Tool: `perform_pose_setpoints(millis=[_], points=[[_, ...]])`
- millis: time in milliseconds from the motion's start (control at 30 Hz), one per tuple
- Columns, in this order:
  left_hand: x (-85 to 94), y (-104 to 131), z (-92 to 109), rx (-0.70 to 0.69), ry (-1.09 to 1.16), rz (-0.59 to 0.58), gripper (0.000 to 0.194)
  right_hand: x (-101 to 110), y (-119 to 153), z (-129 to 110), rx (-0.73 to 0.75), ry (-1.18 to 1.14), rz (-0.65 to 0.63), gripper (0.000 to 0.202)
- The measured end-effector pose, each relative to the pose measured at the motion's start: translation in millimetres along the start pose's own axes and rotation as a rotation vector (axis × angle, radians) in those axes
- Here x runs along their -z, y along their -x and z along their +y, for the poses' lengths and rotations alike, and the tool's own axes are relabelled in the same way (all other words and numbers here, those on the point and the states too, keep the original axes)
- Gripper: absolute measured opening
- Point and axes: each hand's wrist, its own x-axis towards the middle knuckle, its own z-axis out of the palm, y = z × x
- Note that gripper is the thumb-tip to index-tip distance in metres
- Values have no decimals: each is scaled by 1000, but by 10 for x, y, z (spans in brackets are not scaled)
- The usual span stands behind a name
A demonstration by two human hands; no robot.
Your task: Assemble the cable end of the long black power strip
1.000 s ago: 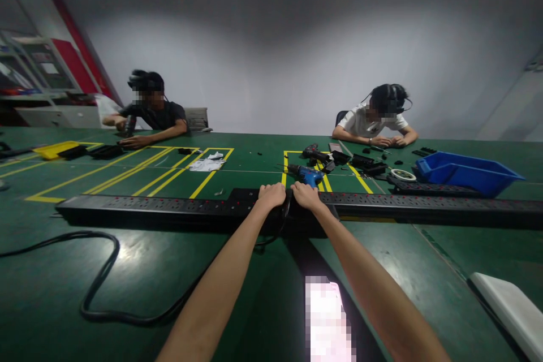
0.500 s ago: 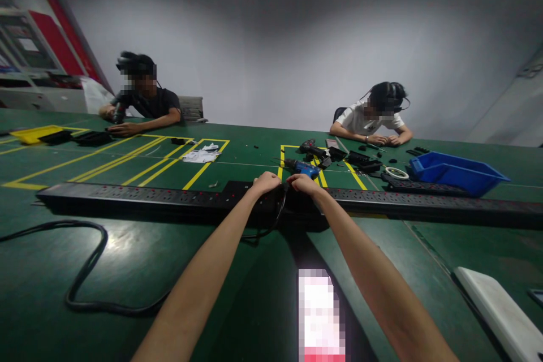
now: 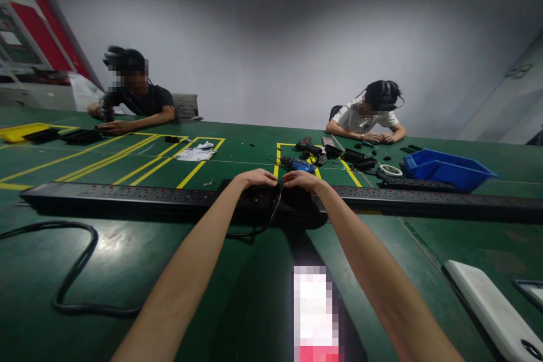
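Showing, nearest, a lit screen [image 3: 316, 308] blurred past reading, beside a white slab [image 3: 487, 302] on a green table [image 3: 373, 257]. Beyond, spanning the table crosswise, a long black power strip [image 3: 127, 197] with rows of sockets and red dots, markings too small to read. At its middle, left hand [image 3: 257, 177] and right hand [image 3: 302, 180], fingertips nearly together at a black cable [image 3: 276, 207]; impossible to tell whether pinched on it. Farther off, a blue drill [image 3: 300, 165], a blue bin [image 3: 449, 167], two seated co-workers [image 3: 158, 104].
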Motion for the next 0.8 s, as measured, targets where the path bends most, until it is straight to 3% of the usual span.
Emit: perform_pose_setpoints(millis=[200, 467, 667, 800], points=[[58, -88, 72, 137, 7, -76, 41, 66, -139, 47, -53, 77, -21, 37], [31, -111, -24, 24, 101, -119, 42, 79, -141, -9, -105, 51, -55, 81], [17, -126, -65, 66, 139, -36, 54, 81, -153, 53, -90, 79, 28, 53], [1, -105, -68, 51, 147, -41, 49, 68, -123, 87, -54, 86, 50, 35]])
